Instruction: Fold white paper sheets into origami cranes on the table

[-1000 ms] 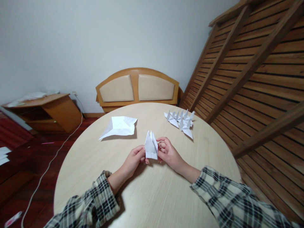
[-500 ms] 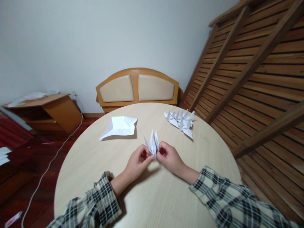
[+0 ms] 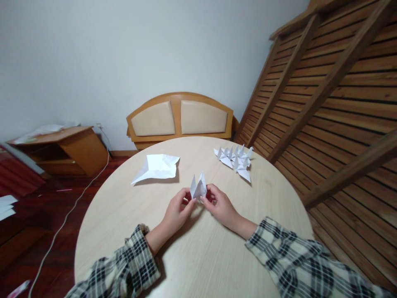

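Note:
Between my two hands a piece of folded white paper (image 3: 198,188) stands with two points upward, just above the table. My left hand (image 3: 180,208) pinches its lower left edge between thumb and fingers. On the other side my right hand (image 3: 221,207) grips the lower right edge the same way. Beyond, to the left, lies a creased white sheet of paper (image 3: 159,166). Several folded paper cranes (image 3: 237,159) are grouped at the back right of the table.
Everything on the round wooden table (image 3: 235,265) lies within its curved edge. A padded headboard (image 3: 180,116) stands behind it. Wooden slats (image 3: 335,107) lean along the right. At left are a low cabinet (image 3: 74,151) and a white cable (image 3: 70,211) on the floor.
The folded paper has turned in my fingers and now shows a broad face with two points, where several narrow points stood fanned before. Both hands still hold it.

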Demonstrator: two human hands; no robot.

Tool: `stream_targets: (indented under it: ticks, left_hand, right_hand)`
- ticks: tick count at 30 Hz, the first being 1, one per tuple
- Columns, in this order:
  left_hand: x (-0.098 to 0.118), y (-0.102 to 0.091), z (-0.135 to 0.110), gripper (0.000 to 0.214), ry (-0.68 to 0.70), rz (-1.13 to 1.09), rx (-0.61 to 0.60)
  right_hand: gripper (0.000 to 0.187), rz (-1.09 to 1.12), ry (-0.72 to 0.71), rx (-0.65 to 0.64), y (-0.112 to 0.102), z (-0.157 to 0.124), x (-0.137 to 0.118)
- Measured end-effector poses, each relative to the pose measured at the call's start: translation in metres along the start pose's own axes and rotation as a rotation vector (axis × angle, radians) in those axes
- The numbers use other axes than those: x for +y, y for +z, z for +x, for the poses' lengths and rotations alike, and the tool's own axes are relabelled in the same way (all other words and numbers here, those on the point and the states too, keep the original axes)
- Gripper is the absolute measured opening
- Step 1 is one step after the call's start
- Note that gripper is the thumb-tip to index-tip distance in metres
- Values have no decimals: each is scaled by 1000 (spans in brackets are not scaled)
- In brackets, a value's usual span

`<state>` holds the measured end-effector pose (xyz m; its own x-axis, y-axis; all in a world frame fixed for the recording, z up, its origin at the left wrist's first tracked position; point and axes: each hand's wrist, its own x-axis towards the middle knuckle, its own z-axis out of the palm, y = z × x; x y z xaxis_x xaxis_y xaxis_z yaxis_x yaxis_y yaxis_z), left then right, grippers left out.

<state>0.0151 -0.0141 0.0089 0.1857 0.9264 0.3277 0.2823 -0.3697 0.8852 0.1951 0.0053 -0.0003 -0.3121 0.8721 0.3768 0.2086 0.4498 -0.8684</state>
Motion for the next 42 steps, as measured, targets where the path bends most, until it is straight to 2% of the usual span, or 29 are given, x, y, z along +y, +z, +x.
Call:
stream_targets:
  ticks: [8, 13, 16, 19, 22, 24, 29, 37, 42]
  left_hand:
    - [1, -2, 2, 18, 23, 26, 29]
    - [0, -3, 4, 15, 131, 58, 88]
    - [-1, -2, 4, 15, 159, 5, 83]
    - [-3, 0, 3, 17, 111, -60, 46]
    - [-3, 1, 3, 20, 58, -99, 34]
    - [-2, 1, 2, 20, 48, -96, 36]
    - [2, 1, 2, 19, 59, -66, 45]
    - [-9, 1, 4, 20, 128, -40, 77]
    - [-12, 1, 5, 20, 144, -71, 82]
  right_hand:
    - [7, -79, -54, 17, -1, 0, 0]
    - [3, -113, -119, 28, -4, 2, -3]
    - [3, -90, -118, 30, -3, 2, -2]
    - [11, -71, -104, 46, -2, 1, 0]
    - [30, -52, -86, 68, -1, 0, 1]
    - [36, -43, -92, 46, -1, 0, 1]
    - [22, -53, -135, -6, -1, 2, -1]
    - [22, -40, -119, 68, 0, 4, 8]
    - [19, 0, -98, 76, 2, 3, 4]
